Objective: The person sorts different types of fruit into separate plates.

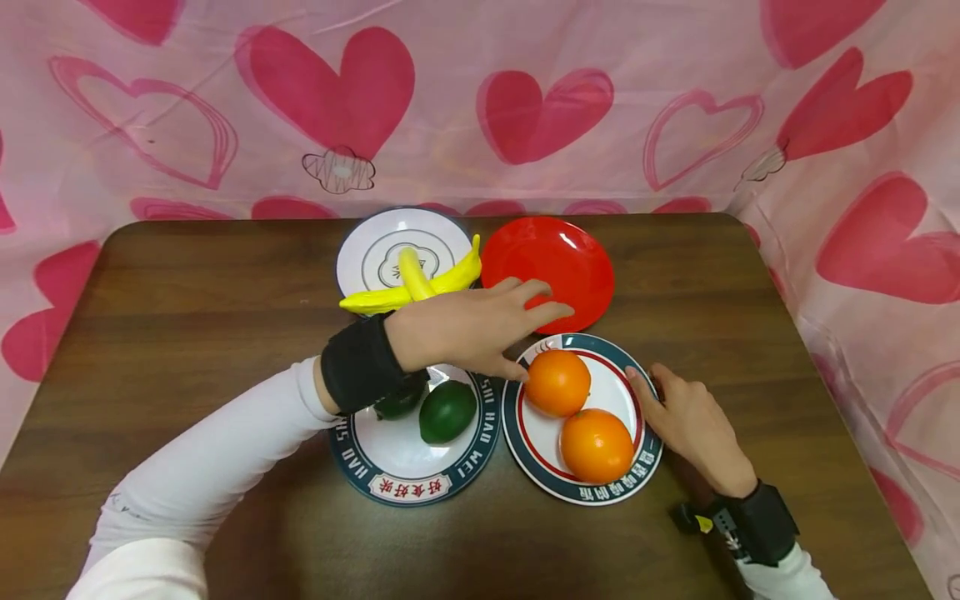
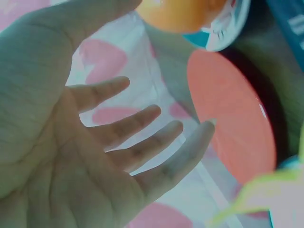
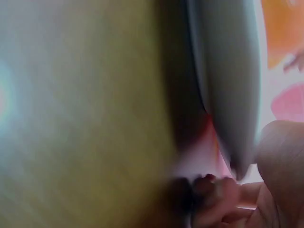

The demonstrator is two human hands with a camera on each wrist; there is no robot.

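Beside the open left hand, two glossy oranges share a teal-rimmed plate, right hand touching its edge.

The left hand and wristband hide part of a dark fruit beside the lime, so its kind is unclear. The right wrist view is a blur: only a plate rim and fingertips read.
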